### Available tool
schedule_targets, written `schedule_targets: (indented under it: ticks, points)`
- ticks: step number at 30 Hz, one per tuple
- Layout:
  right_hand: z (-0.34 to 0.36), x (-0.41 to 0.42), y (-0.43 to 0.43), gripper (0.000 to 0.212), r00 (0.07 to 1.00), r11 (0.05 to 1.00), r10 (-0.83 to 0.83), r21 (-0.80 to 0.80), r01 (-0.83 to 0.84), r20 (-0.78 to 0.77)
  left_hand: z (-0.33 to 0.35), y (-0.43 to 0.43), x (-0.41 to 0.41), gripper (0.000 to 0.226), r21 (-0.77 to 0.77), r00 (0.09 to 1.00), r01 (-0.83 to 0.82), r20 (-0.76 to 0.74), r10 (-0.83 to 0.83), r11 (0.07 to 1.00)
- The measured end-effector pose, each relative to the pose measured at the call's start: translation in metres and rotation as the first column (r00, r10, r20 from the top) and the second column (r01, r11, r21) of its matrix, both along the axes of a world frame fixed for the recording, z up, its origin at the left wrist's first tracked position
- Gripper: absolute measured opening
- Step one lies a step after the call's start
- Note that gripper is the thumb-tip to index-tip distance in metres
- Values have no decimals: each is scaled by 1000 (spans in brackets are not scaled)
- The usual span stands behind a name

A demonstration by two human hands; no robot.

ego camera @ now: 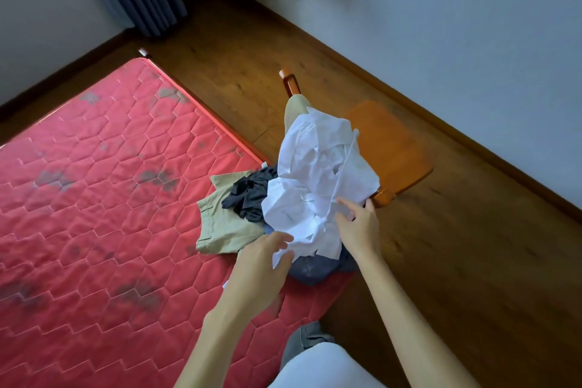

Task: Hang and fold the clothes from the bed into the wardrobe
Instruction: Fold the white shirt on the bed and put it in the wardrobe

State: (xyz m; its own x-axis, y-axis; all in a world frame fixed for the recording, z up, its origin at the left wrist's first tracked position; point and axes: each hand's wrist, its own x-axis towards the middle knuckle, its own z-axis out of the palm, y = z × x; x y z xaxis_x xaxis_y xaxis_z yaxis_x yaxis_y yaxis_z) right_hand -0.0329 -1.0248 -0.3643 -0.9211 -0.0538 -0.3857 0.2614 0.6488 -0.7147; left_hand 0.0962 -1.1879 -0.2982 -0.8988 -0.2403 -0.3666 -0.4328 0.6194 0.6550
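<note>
We've barely begun: our left hand point(264, 261) pinches the white shirt point(315, 173), right hand point(359, 227) seemingly rests open on it; the pile point(248, 195) lies unsorted.

On the red mattress point(110, 198), at its floor-side edge, a crumpled white shirt point(315, 179) tops khaki shorts point(225, 225) and a dark garment point(250, 194) — the left hand point(263, 261) pinches its lower edge, and the right hand point(360, 228) touches it with straight fingers.

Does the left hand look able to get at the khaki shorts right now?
Probably yes, after releasing the white shirt: the khaki shorts lie uncovered on the mattress beside the left hand, one edge under the dark garment.
</note>
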Motion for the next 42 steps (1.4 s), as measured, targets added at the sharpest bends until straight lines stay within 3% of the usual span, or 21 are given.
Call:
schedule_targets:
  ticks: [6, 9, 11, 14, 16, 18, 20, 21, 23, 25, 28, 30, 32, 34, 35, 37, 40, 41, 42]
  points:
    - [2, -3, -8, 19, 993, 985, -112, -134, 106, -45, -8, -1, -3, 27, 39, 999, -20, -43, 22, 999]
    - [24, 7, -18, 14, 999, 972, -26, -233, 30, 22, -9, 2, 9, 30, 95, 993, -69, -87, 78, 993]
    - [48, 21, -28, 18, 994, 935, 51, -354, -12, 100, -7, 1, 17, 46, 117, 989, -106, -90, 117, 987]
    - [92, 49, -45, 27, 916, 750, 187, -653, 101, 356, 9, -4, 25, 68, 243, 980, -72, -162, 114, 967]
    - [121, 70, -58, 32, 824, 564, 346, -801, 199, 449, 24, -9, 34, 56, 343, 965, -20, -238, 107, 939]
    - [149, 91, -71, 36, 769, 422, 467, -874, 239, 436, 38, -16, 48, 25, 341, 940, -44, -304, 155, 939]
    - [169, 106, -81, 36, 763, 310, 523, -919, 245, 380, 45, -28, 68, 8, 311, 904, -163, -332, 268, 936]
    - [177, 111, -86, 39, 768, 244, 546, -940, 238, 336, 47, -35, 80, 8, 297, 887, -216, -339, 314, 930]
    - [188, 121, -95, 57, 775, 145, 572, -963, 225, 267, 50, -52, 105, 29, 221, 853, -274, -394, 343, 936]
    - [192, 131, -108, 62, 780, 187, 587, -974, 127, 215, 54, -73, 129, 46, 147, 810, -318, -472, 349, 937]
    - [197, 156, -128, 41, 779, 437, 616, -873, -215, 117, 60, -110, 167, 48, 142, 685, -408, -606, 405, 902]
    - [188, 168, -140, 17, 757, 648, 651, -555, -521, 49, 68, -132, 191, 43, 121, 596, -467, -689, 413, 876]
    - [170, 171, -153, 20, 658, 658, 752, -95, -747, 36, 76, -147, 214, 33, 72, 552, -452, -760, 342, 889]
    - [153, 177, -174, 24, 629, 619, 776, 241, -748, -41, 83, -156, 233, 30, 11, 550, -381, -801, 236, 925]
    - [151, 185, -188, 28, 654, 665, 743, 275, -694, -143, 84, -158, 241, 29, -7, 544, -343, -817, 193, 939]
    - [160, 199, -222, 50, 717, 743, 662, 65, -666, -217, 90, -157, 255, 25, -21, 513, -281, -848, 132, 960]
    - [185, 222, -274, 103, 686, 692, 722, -150, -707, 97, 94, -153, 270, 23, -21, 463, -195, -884, 73, 981]
    - [186, 236, -288, 103, 653, 688, 722, -138, -712, 229, 95, -153, 274, 24, -30, 447, -170, -893, 50, 985]
    - [170, 248, -287, 85, 616, 639, 762, -79, -765, 201, 96, -155, 276, 26, -46, 443, -153, -896, 28, 987]
